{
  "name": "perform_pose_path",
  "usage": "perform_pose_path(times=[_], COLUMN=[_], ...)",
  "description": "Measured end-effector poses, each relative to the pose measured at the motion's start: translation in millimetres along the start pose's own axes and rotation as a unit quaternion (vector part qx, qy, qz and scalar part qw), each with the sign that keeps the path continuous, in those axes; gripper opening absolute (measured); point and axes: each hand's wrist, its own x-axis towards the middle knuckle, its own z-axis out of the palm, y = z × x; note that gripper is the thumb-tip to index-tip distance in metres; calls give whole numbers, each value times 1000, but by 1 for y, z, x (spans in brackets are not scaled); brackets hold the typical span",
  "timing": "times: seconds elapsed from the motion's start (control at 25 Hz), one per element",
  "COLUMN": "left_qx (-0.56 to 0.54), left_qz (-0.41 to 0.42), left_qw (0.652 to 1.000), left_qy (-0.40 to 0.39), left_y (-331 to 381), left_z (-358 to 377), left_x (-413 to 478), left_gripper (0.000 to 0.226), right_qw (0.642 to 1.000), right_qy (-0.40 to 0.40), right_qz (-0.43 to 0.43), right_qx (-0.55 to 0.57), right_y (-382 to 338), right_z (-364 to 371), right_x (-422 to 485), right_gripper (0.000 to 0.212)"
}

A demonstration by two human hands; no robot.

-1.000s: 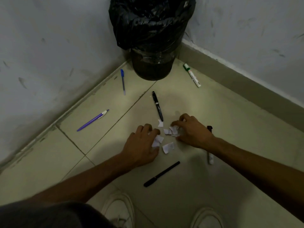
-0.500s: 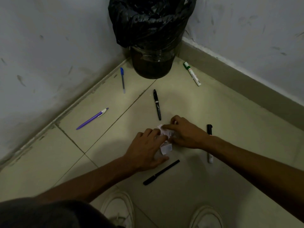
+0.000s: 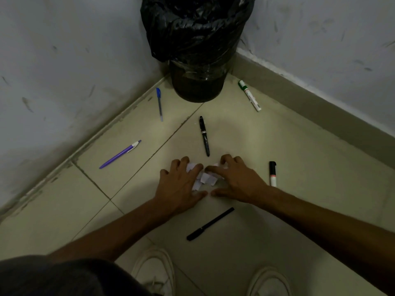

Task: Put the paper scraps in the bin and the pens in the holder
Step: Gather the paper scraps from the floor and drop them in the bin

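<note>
White paper scraps [image 3: 205, 179] lie bunched in a small pile on the floor tiles. My left hand [image 3: 180, 185] and my right hand [image 3: 237, 180] cup the pile from either side, fingers curled over and touching the scraps. A bin [image 3: 197, 45] lined with a black bag stands in the corner beyond them. Several pens lie around: a black pen [image 3: 204, 135] just past the pile, a black pen [image 3: 210, 224] nearer me, a purple pen [image 3: 119, 154], a blue pen [image 3: 159, 103], a green-capped marker [image 3: 249, 95] and a black-capped marker [image 3: 272, 173]. No pen holder is in view.
Two scuffed white walls [image 3: 64, 60] meet behind the bin, with a skirting strip [image 3: 310, 103] along the right one. My white shoes [image 3: 156, 272] show at the bottom edge.
The scattered scraps have been swept together into one pile. Both hands have closed in from the sides and now cup it.
</note>
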Motion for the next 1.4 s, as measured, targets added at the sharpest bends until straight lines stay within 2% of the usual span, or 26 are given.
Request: perform_pose_path(times=[0.12, 0.28, 0.4, 0.52, 0.6, 0.72, 0.84, 1.04, 1.16, 1.24, 1.32, 1.4], left_qx=[-34, -79, -147, -201, -262, -363, -466, -540, -524, -466, -361, -248], left_qz=[-14, 0, 15, 17, -12, -79, -123, -75, -36, -33, -40, -47], left_qw=[999, 996, 987, 978, 961, 914, 851, 785, 761, 776, 842, 923], left_qy=[-5, 39, 59, 57, 88, 164, 208, 294, 381, 423, 399, 290], left_y=[7, 9, 6, 3, -3, -10, -6, -9, -24, -33, -40, -46], left_z=[1, 3, 6, 6, 2, -19, -64, -173, -261, -304, -324, -326], left_x=[5, 10, 11, 13, 14, 16, 28, 80, 139, 180, 215, 242], left_gripper=[55, 31, 18, 10, 9, 8, 4, 8, 9, 10, 12, 16], right_qw=[999, 996, 995, 988, 962, 864, 795, 772, 754, 774, 825, 896], right_qy=[14, 29, 43, 54, 66, 94, 153, 251, 328, 385, 414, 353], right_qz=[2, 9, 2, 19, 63, 129, 126, 37, -31, -19, 44, 118], right_qx=[44, 80, 91, 146, 258, 477, 574, 583, 569, 502, 382, 241], right_y=[-5, -6, -7, -2, 2, 3, -5, -34, -45, -49, -47, -42], right_z=[7, 12, 12, 0, -10, -25, -60, -173, -270, -322, -350, -355], right_x=[11, 17, 22, 26, 20, 9, 11, 29, 57, 90, 127, 160], right_gripper=[51, 30, 23, 15, 12, 17, 20, 11, 6, 7, 9, 18])
